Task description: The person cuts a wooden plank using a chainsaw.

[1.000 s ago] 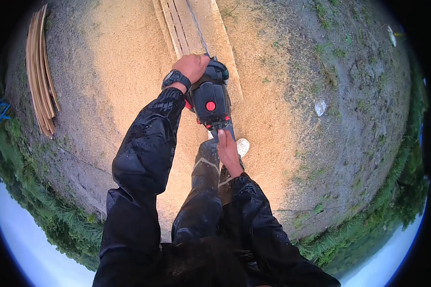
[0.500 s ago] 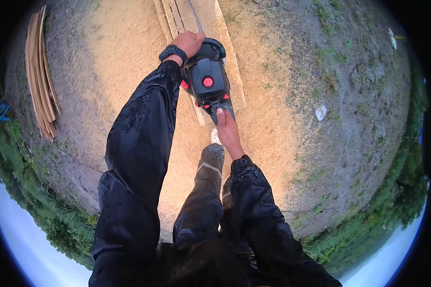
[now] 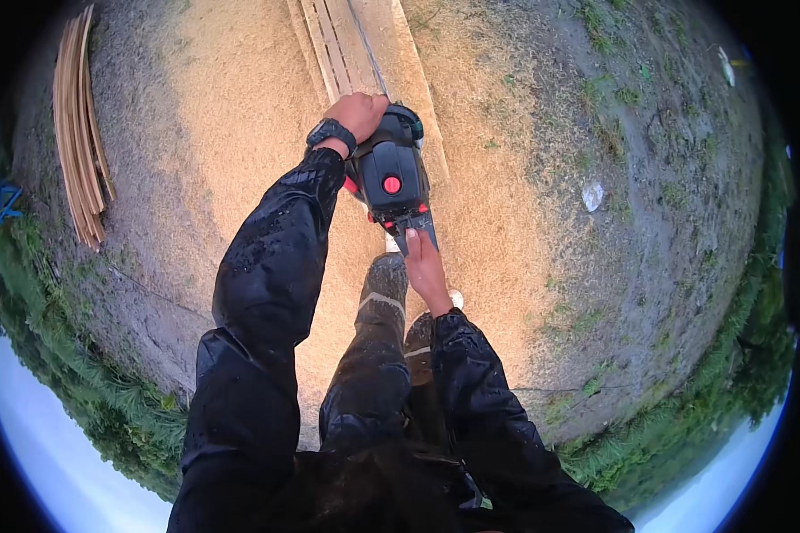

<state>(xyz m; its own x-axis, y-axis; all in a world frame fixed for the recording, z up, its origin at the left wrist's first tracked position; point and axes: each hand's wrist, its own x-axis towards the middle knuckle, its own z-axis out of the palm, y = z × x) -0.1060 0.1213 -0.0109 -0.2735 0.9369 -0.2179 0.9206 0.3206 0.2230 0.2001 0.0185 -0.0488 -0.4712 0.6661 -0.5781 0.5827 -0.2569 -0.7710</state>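
Observation:
A black chainsaw (image 3: 388,164) with red parts is held in front of me, its bar pointing away over the wood. My left hand (image 3: 358,115), with a dark watch at the wrist, is closed round the front handle. Gripping the rear handle is my right hand (image 3: 426,269), its thumb lying on top and its fingers mostly hidden below. The thin bar (image 3: 367,40) lies along a sawn timber (image 3: 406,62) on the ground beyond the saw. Whether the chain is in the wood I cannot tell.
Pale sawdust (image 3: 240,115) covers the ground around the timber. A stack of long thin boards (image 3: 80,133) lies at the far left, near a blue object (image 3: 4,210). On the right there is a whitish scrap (image 3: 593,196). My boots stand close behind the saw.
The chainsaw and both my hands have drawn back toward me. More of the bar and of the timber shows beyond the saw, and my right boot has come into sight.

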